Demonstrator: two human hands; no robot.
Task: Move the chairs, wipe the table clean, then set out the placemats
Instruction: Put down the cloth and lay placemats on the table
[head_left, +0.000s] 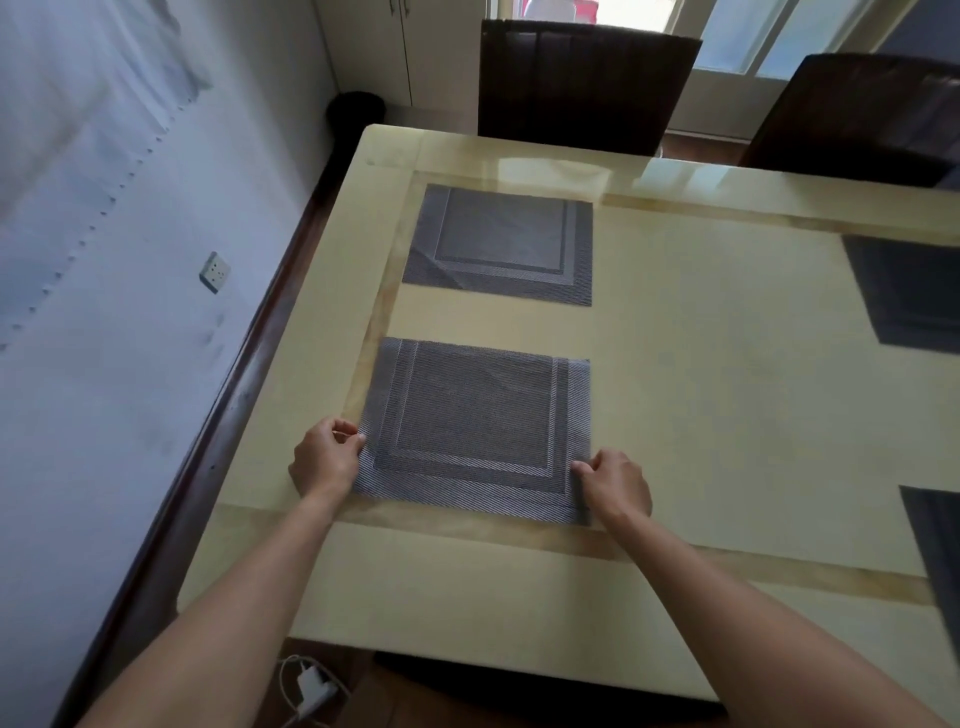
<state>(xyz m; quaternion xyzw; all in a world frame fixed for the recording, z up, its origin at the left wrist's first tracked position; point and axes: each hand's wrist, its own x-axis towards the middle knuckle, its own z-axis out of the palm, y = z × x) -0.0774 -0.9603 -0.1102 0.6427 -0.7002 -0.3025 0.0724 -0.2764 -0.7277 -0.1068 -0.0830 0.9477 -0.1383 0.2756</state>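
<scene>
Pinching at both ends here: the left hand (324, 457) has thumb and fingertips curled onto the left edge of the near placemat (475, 431), just up from its front-left corner. The right hand (615, 486) is curled over the front-right corner, gripping the edge. So both hands are holding the same mat, neither one loose. Bare forearms reach in from the bottom of the view.

The mat is a grey-blue woven one with paler rectangular border lines. It's lying flat on the table (701, 364), a glossy cream top with a darker inlay strip running round it. The mat's left and front edges sit right along that strip.

Straight beyond it, with a band of bare tabletop between, is the far placemat (501, 244), same pattern, also flat and roughly lined up with the first. On the right side two more dark mats are cut off by the frame: the upper right placemat (909, 291) and the lower right placemat (935, 540).

Past the far edge of the table stands a dark brown chair (582, 83), about opposite the far placemat, with a second chair (857, 109) further right. There's a white wall socket (214, 271) on the left wall, and a white charger (311, 686) with its cable on the floor below the near table edge.
</scene>
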